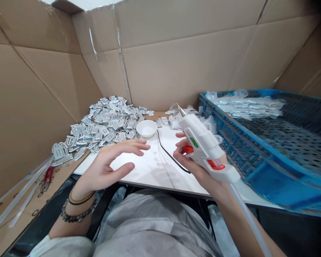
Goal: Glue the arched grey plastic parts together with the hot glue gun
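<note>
A white glue gun (203, 137) with an orange trigger is in my right hand (194, 162), its metal nozzle pointing up and away to the left. A clear glue stick trails out of its rear end. My left hand (109, 166) is held over the near left part of the white tabletop (160, 164), fingers apart and nothing in them. Beyond it stands a small white bowl (147, 129). A large heap of flat grey-and-white pieces (109, 121) lies left of the bowl.
A blue plastic crate (256, 153) on the right holds stacked, bagged pieces (251, 105). More clear bags (187, 117) lie beside it. A black cable (167, 151) crosses the table. Red-handled scissors (47, 176) and clear glue sticks (24, 194) lie at left. Cardboard walls (176, 64) surround the table.
</note>
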Demonstrator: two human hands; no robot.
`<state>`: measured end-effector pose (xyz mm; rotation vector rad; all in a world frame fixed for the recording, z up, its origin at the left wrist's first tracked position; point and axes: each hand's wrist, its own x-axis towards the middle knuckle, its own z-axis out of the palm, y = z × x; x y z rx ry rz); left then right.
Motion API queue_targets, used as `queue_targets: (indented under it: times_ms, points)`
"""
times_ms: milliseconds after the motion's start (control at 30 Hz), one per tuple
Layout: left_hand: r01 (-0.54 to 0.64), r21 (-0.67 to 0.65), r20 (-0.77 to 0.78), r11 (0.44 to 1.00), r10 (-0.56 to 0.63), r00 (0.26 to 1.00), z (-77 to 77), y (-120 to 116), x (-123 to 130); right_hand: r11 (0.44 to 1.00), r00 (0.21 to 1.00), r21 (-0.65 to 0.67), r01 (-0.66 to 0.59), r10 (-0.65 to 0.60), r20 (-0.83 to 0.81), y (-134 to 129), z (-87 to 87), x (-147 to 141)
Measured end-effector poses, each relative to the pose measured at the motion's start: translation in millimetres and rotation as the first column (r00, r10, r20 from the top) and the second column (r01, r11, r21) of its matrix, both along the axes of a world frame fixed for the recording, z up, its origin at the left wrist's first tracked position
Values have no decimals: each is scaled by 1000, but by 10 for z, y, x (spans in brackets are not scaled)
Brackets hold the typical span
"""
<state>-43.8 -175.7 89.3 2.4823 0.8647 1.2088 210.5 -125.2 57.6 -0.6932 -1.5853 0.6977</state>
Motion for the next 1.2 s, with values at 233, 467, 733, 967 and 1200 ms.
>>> queue_targets:
  times_ms: [233, 467, 733, 967, 1200]
  points:
    - [46, 23, -169, 999, -41, 985, 150, -75, -44, 998, 1000, -52, -23, 22, -19, 6, -23, 19]
    - [-94, 123, 15, 988, 93, 996, 16, -19, -72, 998, 999, -51, -43, 42, -14, 2, -37, 27]
    - [-176, 203, 122, 963, 153, 981, -5, 24, -65, 996, 999, -84, -38, 37, -9, -12, -23, 14]
    - [-79, 162, 272, 984, 32, 962, -94, 120, -63, 997, 1000, -77, -6, 7, 18, -9, -32, 31]
    - [-147, 204, 281, 968, 86, 956, -91, 106, -85, 993, 999, -108, -43, 41, -14, -5, -64, 37]
